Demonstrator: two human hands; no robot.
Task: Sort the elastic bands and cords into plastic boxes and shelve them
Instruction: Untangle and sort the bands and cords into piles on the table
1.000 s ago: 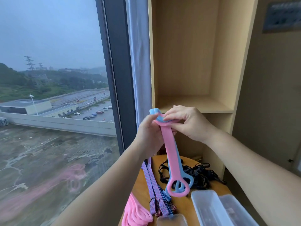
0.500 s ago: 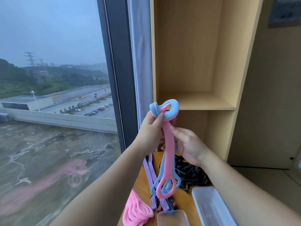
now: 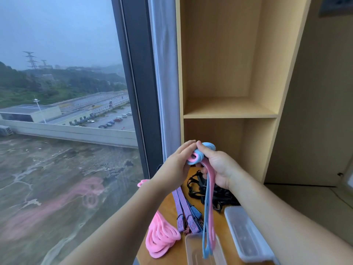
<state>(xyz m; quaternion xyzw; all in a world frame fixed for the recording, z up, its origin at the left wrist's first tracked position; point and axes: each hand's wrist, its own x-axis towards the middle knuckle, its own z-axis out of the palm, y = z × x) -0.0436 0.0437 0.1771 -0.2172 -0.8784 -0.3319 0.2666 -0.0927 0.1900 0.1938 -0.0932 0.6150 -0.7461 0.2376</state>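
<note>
A pink and a blue elastic band hang together over the round wooden table. My left hand and my right hand both grip their looped top ends, just below the lower shelf opening. The bands' bottom loops dangle over a clear plastic box at the table's front. On the table lie a coiled pink cord, purple striped elastic straps and a tangle of black cords. A second clear plastic box sits to the right, partly under my right forearm.
A light wooden shelf unit with two open compartments stands right behind the table. A large window with a dark frame and a pale curtain is on the left. A wooden panel rises on the right.
Both hands have come down from the shelf board to table height with the bands. My right hand has moved up from the bands' middle to their top loops.
</note>
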